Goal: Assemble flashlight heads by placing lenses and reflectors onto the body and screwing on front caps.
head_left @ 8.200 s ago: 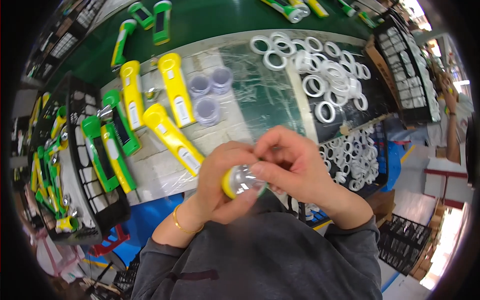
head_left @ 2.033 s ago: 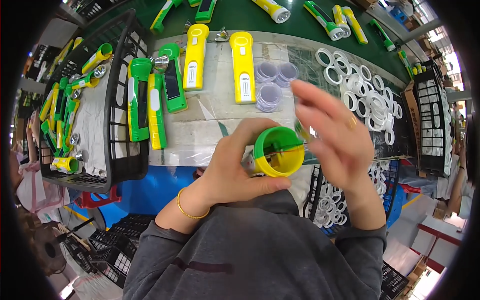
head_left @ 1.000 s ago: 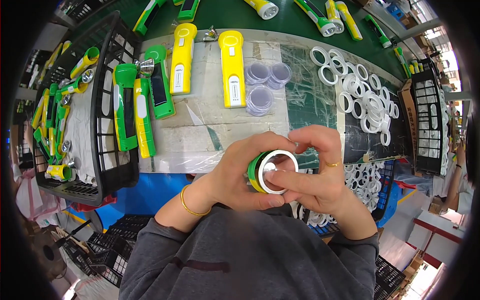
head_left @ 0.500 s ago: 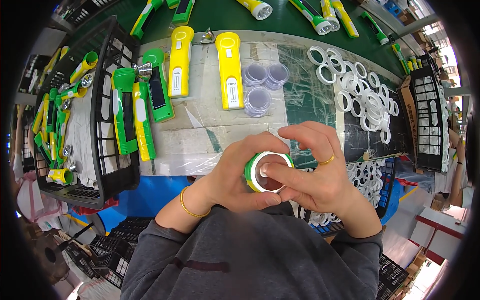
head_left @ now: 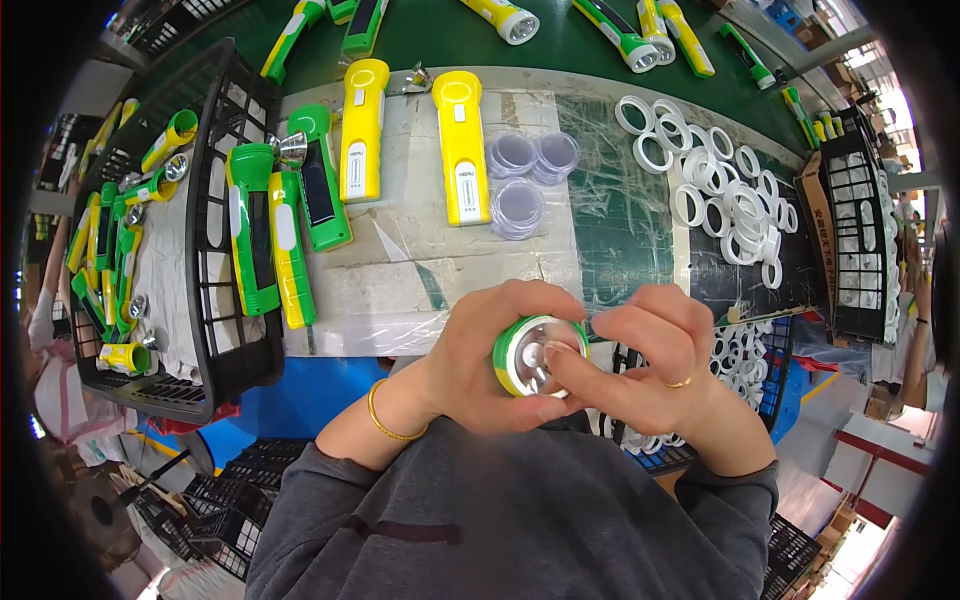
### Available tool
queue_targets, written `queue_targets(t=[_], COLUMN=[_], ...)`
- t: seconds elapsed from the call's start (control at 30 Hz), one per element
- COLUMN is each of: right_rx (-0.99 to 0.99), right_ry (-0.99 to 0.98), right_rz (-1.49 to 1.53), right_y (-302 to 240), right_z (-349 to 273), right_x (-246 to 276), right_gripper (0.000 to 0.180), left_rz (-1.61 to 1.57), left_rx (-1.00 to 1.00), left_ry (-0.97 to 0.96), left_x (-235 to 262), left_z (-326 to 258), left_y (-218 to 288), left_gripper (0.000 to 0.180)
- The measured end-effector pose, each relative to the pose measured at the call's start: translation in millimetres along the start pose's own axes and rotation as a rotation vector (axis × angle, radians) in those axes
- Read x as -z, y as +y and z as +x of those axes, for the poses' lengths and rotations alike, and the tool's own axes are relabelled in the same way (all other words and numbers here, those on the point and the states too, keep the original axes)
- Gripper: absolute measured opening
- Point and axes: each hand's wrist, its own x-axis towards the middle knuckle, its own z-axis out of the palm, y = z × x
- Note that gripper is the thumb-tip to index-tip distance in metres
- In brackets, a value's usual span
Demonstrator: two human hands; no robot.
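Observation:
A flashlight (head_left: 531, 368) with a green and yellow head and a white ring round its front is held in front of my chest, its shiny reflector facing up at me. My left hand (head_left: 478, 362) is closed round the head from the left, thumb along the near side. From the right, my right hand (head_left: 655, 365) lays its thumb over the front face, with its fingers curled at the flashlight's right side. The flashlight's body is hidden below the hands. Beyond them, yellow flashlights (head_left: 461, 150) and green ones (head_left: 318, 175) lie on the worktable (head_left: 370, 280).
Stacks of clear round lenses (head_left: 517, 205) sit mid-table. Many white rings (head_left: 715, 175) are heaped to the right; more fill a basket (head_left: 770, 385) below the edge. At left stands a black crate (head_left: 205, 330) of flashlights. More flashlights (head_left: 517, 25) lie on the far green surface.
My right hand has shifted slightly right and down, its thumb drawn back toward the ring's right side. The reflector shows more brightly in the flashlight, which sits slightly lower.

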Motion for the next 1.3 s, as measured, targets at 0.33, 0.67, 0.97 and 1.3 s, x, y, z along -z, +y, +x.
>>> queue_targets(t=[0.33,0.67,0.97,1.3], right_rx=[-0.105,-0.209,-0.331,-0.331], right_ry=[-0.135,-0.254,-0.267,-0.480], right_rz=[0.103,0.410,0.592,0.949], right_y=[2.5,3.3,3.7,19.5], right_z=[5.5,8.4,6.7,18.3], right_x=[-0.7,2.8,2.5,2.2], right_gripper=[0.037,0.042,0.037,0.034], left_rz=[-0.023,0.004,-0.078,-0.064], left_rx=[0.033,-0.015,0.052,-0.037], left_ry=[0.022,0.012,0.053,0.050], left_x=[2.8,2.4,-1.4,3.3], left_z=[-3.2,-5.6,-6.9,-9.7], left_y=[1.8,-0.9,-3.5,0.5], left_gripper=[0.063,0.065,0.063,0.050])
